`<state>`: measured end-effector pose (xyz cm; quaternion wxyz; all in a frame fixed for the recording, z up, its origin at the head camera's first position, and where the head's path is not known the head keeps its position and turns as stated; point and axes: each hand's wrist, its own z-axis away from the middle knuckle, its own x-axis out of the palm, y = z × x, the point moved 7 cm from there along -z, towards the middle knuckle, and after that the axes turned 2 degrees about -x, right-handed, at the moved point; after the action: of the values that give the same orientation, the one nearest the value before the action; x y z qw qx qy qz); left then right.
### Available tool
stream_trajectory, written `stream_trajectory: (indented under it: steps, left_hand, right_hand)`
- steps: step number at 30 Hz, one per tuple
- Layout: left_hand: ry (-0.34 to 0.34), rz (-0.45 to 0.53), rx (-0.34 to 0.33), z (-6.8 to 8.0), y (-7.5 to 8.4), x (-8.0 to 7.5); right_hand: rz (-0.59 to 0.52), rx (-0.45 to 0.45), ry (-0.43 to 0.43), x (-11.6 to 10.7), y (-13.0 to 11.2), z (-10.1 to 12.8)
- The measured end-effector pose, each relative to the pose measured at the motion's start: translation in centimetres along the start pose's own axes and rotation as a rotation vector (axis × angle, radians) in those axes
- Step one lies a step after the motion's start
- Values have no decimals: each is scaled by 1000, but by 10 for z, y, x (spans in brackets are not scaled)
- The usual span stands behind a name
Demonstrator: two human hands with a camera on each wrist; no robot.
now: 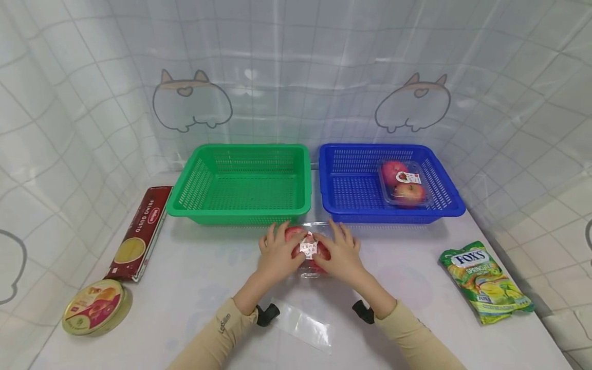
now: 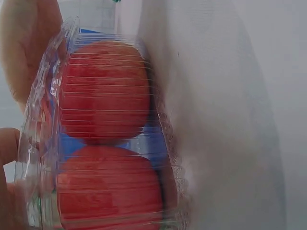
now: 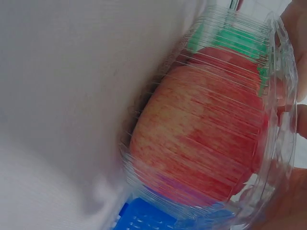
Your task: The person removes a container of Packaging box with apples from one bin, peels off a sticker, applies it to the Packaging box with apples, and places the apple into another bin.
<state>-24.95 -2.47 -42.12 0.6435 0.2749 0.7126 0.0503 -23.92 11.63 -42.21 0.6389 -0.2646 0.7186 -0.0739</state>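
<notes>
You are looking at a brightly, evenly lit scene with only faint, soft shadows under your hands (image 1: 307, 254). The head view bends at its edges, curving the tiled backdrop (image 1: 69, 103). Both wrist views are soft and blurred, with glare streaks on the clear apple pack (image 2: 105, 139).

A staged recording booth: a white desk (image 1: 194, 288) ringed by a cartoon-printed curtain (image 1: 296, 77), with sorting baskets and packaged groceries set near the green basket (image 1: 240, 180).

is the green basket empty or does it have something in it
Empty: the green basket shows only bare mesh. The other apple pack lies in the blue basket.
</notes>
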Motion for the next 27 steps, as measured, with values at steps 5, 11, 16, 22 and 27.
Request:
stream_trajectory:
  steps: [5,11,16,22,27]
  left_hand:
    - [24,51,-11,3,-4,-4]
    - [23,219,-125,7,-26,-1]
    - [-38,455,-276,4,-44,14]
    - [-23,719,-303,-4,-50,28]
    - [-9,886,-329,-6,-49,32]
  right_hand:
    - [-100,15,32,-3,7,4]
    - [-334,150,7,-3,30,9]
    - [-686,270,-94,11,43,10]
    - [-845,338,-146,20,43,10]
    - [-851,337,-123,23,42,11]
